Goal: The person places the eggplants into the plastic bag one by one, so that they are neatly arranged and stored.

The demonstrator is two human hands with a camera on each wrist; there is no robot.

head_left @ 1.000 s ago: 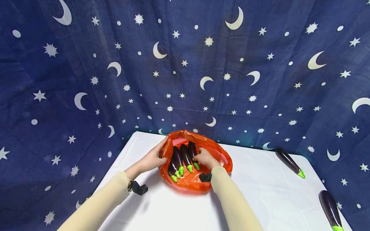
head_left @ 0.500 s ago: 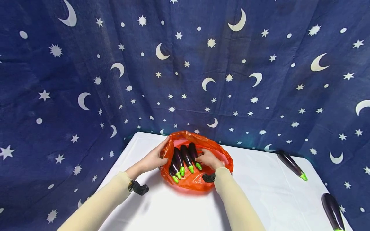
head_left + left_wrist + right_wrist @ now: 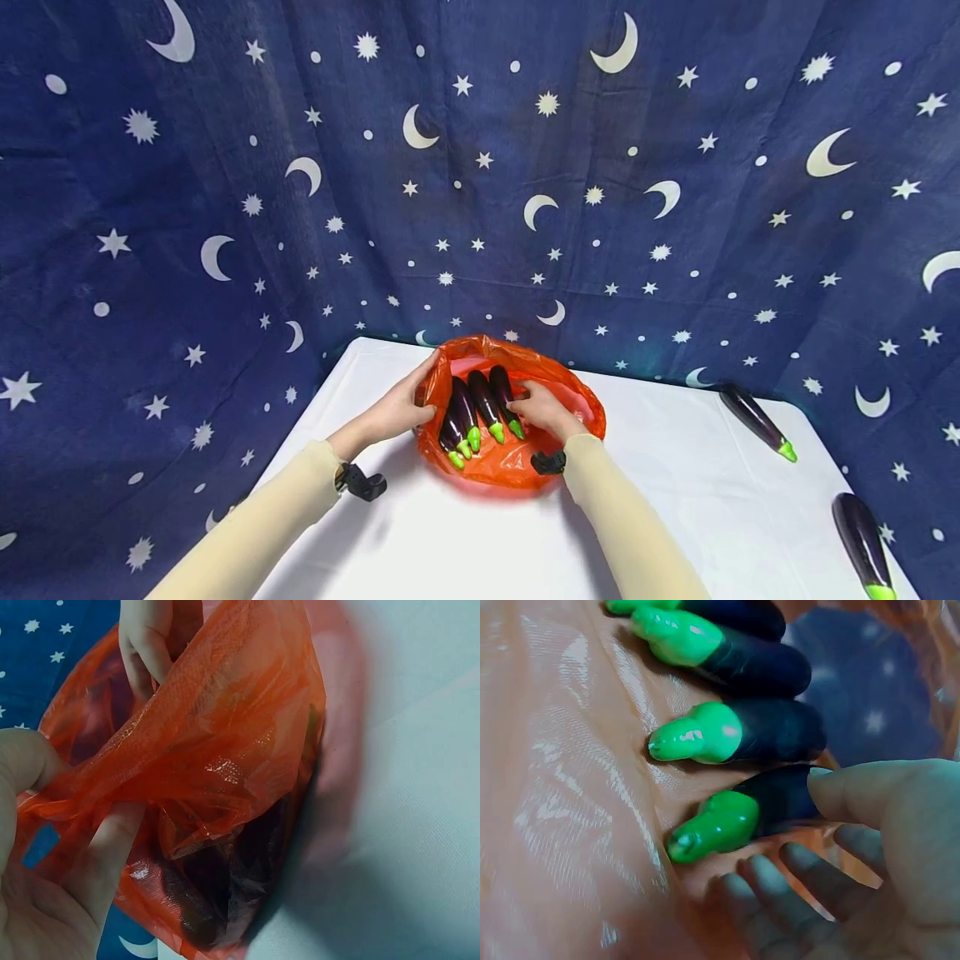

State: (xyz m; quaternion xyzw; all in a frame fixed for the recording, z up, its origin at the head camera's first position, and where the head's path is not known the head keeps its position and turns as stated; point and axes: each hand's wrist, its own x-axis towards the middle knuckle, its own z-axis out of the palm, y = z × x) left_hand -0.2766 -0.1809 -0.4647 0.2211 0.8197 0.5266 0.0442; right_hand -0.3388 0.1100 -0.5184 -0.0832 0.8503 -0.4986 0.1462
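Observation:
An orange-red plastic bag (image 3: 495, 471) lies on its side on the white table, its mouth facing me. My left hand (image 3: 397, 408) holds the left side of the bag's rim; the left wrist view shows the thin plastic (image 3: 217, 750) between thumb and fingers. Several dark purple eggplants (image 3: 483, 396) with green stem ends lie side by side inside. My right hand (image 3: 546, 410) is inside the mouth, beside the rightmost eggplant (image 3: 780, 799). In the right wrist view its thumb touches that eggplant's body, while the other fingers are spread loosely below it.
Two more eggplants lie outside the bag: one near the back right edge (image 3: 757, 423), another at the right edge (image 3: 862, 542). A blue curtain (image 3: 480, 167) with moons and stars hangs behind and beside the white table (image 3: 690, 517).
My right hand has eased slightly to the right from the rightmost eggplant, its fingers loosening. The left hand keeps its hold on the bag. The head view has shifted a little.

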